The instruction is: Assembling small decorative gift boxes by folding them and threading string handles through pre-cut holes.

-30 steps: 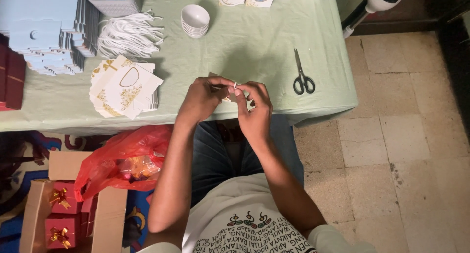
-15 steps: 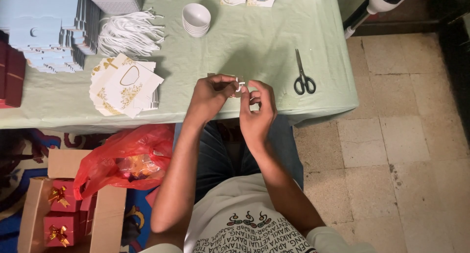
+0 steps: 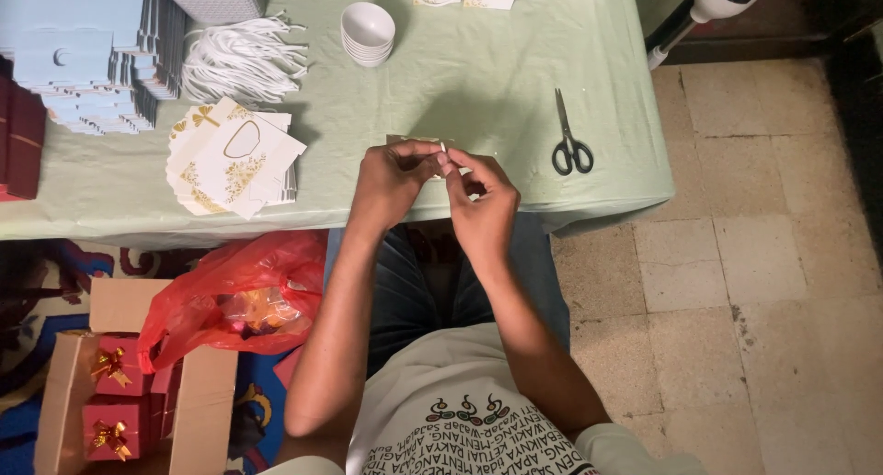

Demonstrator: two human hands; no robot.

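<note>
Both hands meet just left of the black-handled steel scissors [image 3: 572, 149]: left hand [image 3: 391, 176] and right hand [image 3: 483, 199] pinch 1 small white piece [image 3: 445, 159] between fingertips. Work looks mid-way: left of the scissors, flat white gold-printed cards [image 3: 230, 158] and white cord loops [image 3: 241, 59] remain.

Two bare hands, the left hand [image 3: 394, 176] and the right hand [image 3: 483, 194], meet over one green-clothed desk [image 3: 478, 80]. On it lie one pair of black-handled scissors [image 3: 571, 144], one stack of small white bowls [image 3: 367, 32], one bundle of white cords [image 3: 239, 61], one pile of white gold-printed cards [image 3: 230, 158] and one far-left stack of pale blue folded cartons [image 3: 83, 61]. On the floor sit one red plastic bag [image 3: 230, 305] and one brown cardboard box [image 3: 129, 383] showing two red gift boxes with gold bows [image 3: 110, 397].
</note>
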